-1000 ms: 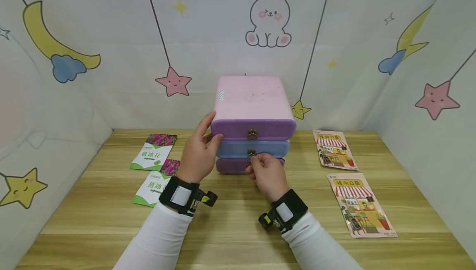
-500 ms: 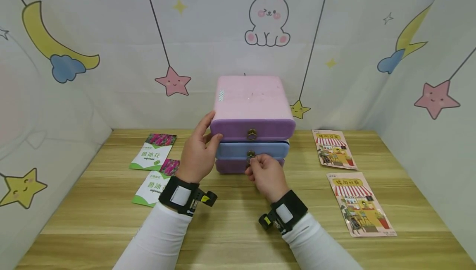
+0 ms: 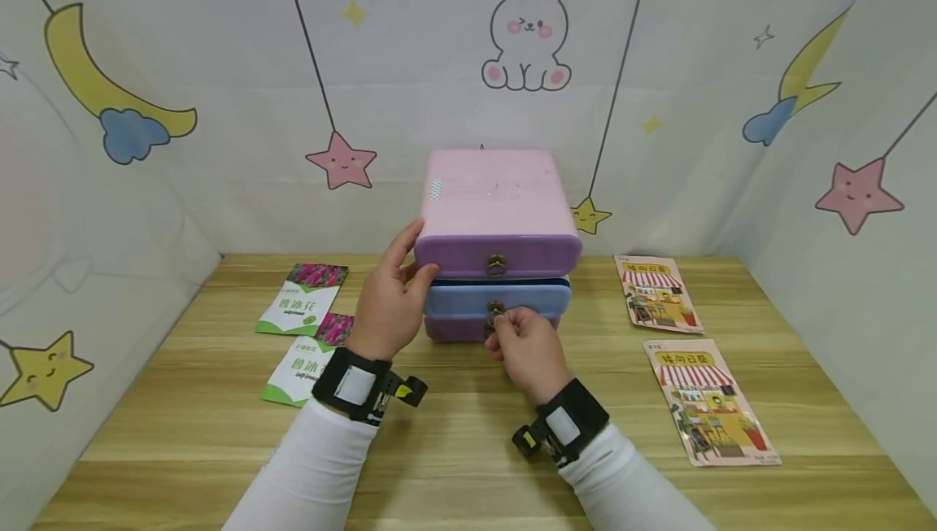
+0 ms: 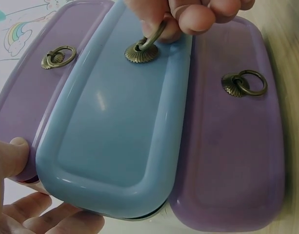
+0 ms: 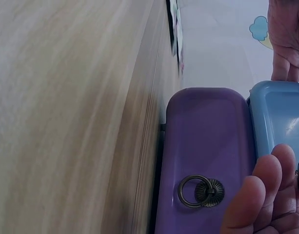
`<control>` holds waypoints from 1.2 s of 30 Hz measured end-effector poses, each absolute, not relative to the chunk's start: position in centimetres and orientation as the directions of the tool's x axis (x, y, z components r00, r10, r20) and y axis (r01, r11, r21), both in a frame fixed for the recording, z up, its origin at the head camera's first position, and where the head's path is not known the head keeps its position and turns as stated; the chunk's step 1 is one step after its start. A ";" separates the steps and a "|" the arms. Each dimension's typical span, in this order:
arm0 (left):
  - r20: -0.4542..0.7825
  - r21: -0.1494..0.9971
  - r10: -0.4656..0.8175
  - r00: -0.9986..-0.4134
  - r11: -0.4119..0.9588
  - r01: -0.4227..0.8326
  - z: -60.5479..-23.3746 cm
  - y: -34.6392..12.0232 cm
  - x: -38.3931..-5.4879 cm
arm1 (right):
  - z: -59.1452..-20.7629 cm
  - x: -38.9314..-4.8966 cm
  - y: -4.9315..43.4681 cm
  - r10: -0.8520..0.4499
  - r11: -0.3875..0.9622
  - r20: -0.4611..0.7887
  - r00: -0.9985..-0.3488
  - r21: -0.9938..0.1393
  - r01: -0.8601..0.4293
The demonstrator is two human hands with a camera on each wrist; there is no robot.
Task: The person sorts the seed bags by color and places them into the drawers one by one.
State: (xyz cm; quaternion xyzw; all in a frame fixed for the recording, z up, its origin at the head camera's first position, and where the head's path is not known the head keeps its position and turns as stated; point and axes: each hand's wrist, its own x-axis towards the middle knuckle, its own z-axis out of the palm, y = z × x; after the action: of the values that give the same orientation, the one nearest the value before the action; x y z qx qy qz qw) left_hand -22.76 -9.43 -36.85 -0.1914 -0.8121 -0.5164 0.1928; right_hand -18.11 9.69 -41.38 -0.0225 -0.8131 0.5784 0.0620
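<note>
A small three-drawer cabinet (image 3: 490, 189) with a pink top stands at the middle of the table. Between its purple top drawer (image 3: 457, 257) and purple bottom drawer (image 3: 450, 328), the blue middle drawer (image 3: 457, 301) juts out slightly, showing a dark gap along its upper edge. My right hand (image 3: 530, 352) pinches the brass ring pull (image 4: 156, 35) of the blue drawer between thumb and fingers. At the cabinet's left side, my left hand (image 3: 388, 303) rests with its thumb (image 4: 15, 156) on the top drawer's end and its other fingers along the side.
Two flower packets (image 3: 296, 303) with green edges lie on the table left of the cabinet. To the right lie two pink packets, one farther back (image 3: 655, 291) and one nearer (image 3: 713, 401). A white printed curtain (image 3: 410, 108) hangs behind.
The blue middle drawer has come forward a little, and a dark gap now shows above it. My right hand has moved slightly toward me with the ring pull; the left hand has stayed put.
</note>
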 end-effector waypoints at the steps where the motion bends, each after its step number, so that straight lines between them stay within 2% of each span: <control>1: 0.510 0.766 0.113 -0.853 0.392 0.510 -36.8 -9.4 -22.8 | -41.3 -18.0 9.7 0.107 0.333 0.074 -0.991 -0.942 -0.035; 21: 0.489 0.778 0.113 -0.865 0.392 0.491 -36.8 -9.5 -22.8 | -41.1 -17.2 9.8 0.096 0.352 0.085 -0.992 -0.935 -0.046; 36: 0.524 0.762 0.108 -0.845 0.383 0.522 -36.7 -9.5 -22.7 | -41.2 -16.3 10.2 0.085 0.367 0.078 -0.993 -0.929 -0.042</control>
State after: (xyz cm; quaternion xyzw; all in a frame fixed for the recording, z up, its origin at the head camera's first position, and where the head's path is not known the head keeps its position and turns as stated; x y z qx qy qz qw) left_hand -22.74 -9.50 -36.71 -0.1950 -0.8074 -0.5200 0.1991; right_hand -16.25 10.20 -41.20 -0.0132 -0.8247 0.5626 0.0565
